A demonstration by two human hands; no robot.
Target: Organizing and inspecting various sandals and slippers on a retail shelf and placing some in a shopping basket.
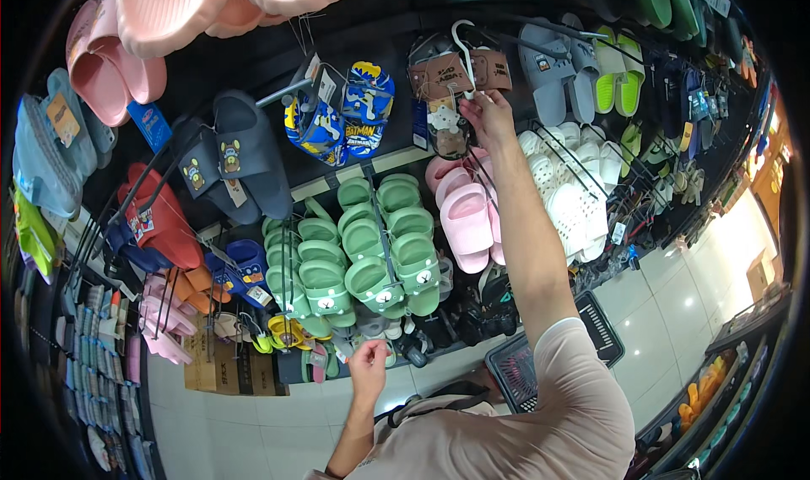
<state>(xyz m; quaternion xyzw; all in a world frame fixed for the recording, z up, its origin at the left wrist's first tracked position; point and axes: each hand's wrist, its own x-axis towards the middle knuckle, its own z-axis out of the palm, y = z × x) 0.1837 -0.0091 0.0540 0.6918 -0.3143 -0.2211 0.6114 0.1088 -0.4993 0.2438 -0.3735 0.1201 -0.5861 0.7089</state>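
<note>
My right hand [489, 119] is raised to the rack and closed on the lower end of a white hook-shaped hanger [461, 45]. From this hanger hangs a pair of sandals [443, 76] with brown straps, partly behind my fingers. A tag with a pale bear-like figure [445, 119] shows just below the straps. Low in front of my body, my left hand [369, 369] is held with its fingers curled in, and nothing shows in it. Rows of green slides [363, 235] hang above the left hand. Pink slides [467, 214] are below the right hand.
Blue patterned flip-flops [369, 113] and dark slides [249, 151] hang to the left on metal prongs. White clogs [574, 193] and grey slides [542, 67] hang to the right. A black shopping basket [516, 366] stands on the tiled floor by my right side. Cardboard boxes [228, 362] sit low at left.
</note>
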